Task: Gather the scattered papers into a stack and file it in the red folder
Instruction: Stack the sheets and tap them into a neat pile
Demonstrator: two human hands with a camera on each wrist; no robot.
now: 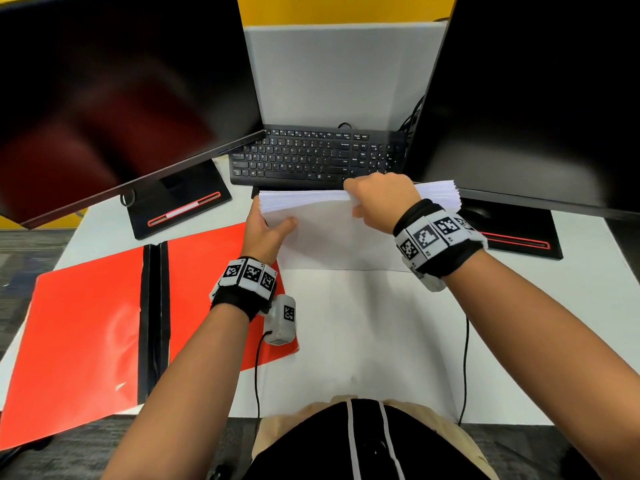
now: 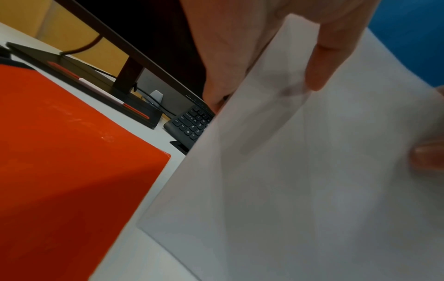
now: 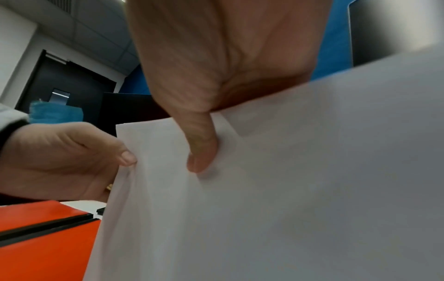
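A stack of white papers (image 1: 332, 230) stands on its bottom edge on the desk, upright in front of the keyboard. My left hand (image 1: 266, 226) grips its left edge, thumb on the near face. My right hand (image 1: 377, 199) grips the top edge, thumb (image 3: 201, 150) pressed on the near face and fingers over the back. The stack (image 2: 300, 180) fills the left wrist view, and the papers (image 3: 288, 180) fill the right wrist view too. The red folder (image 1: 86, 327) lies open flat at the left, its black spine (image 1: 152, 320) running front to back.
A black keyboard (image 1: 311, 157) sits just behind the papers. Two dark monitors (image 1: 121, 91) (image 1: 540, 98) flank it, their bases (image 1: 180, 206) (image 1: 519, 233) on the white desk (image 1: 374, 341). Cables hang from my wrist cameras over the front edge.
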